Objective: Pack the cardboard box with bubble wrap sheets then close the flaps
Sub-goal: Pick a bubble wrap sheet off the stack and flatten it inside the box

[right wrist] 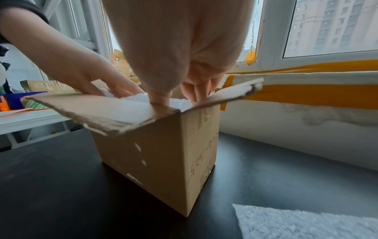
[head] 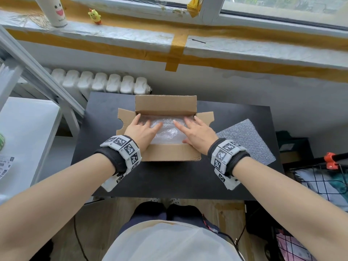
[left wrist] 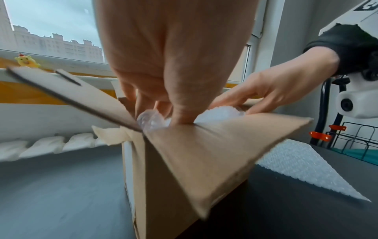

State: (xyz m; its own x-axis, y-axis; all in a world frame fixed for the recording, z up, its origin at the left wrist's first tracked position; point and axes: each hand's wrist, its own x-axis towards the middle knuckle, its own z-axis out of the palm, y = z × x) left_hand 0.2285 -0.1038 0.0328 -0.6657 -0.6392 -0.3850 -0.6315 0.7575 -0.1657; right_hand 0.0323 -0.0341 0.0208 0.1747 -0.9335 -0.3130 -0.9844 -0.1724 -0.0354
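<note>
An open cardboard box point(head: 170, 154) point(left wrist: 184, 169) point(right wrist: 163, 153) stands mid-table with all its flaps spread out. Clear bubble wrap point(head: 165, 131) point(left wrist: 220, 113) point(right wrist: 180, 103) fills it almost to the rim. My left hand point(head: 142, 129) point(left wrist: 174, 64) lies flat on the wrap's left part, fingers straight and spread. My right hand point(head: 195, 131) point(right wrist: 184, 48) point(left wrist: 276, 90) presses the right part the same way, its thumb at the near rim. A further bubble wrap sheet point(head: 246, 144) point(left wrist: 306, 166) point(right wrist: 306, 223) lies flat on the table, right of the box.
The black table point(head: 169, 178) carries only the box and the spare sheet. A white radiator point(head: 101, 82) and a taped windowsill point(head: 178, 44) lie behind. A white shelf unit point(head: 24, 119) stands left, a wire basket point(head: 320, 181) with an orange clamp right.
</note>
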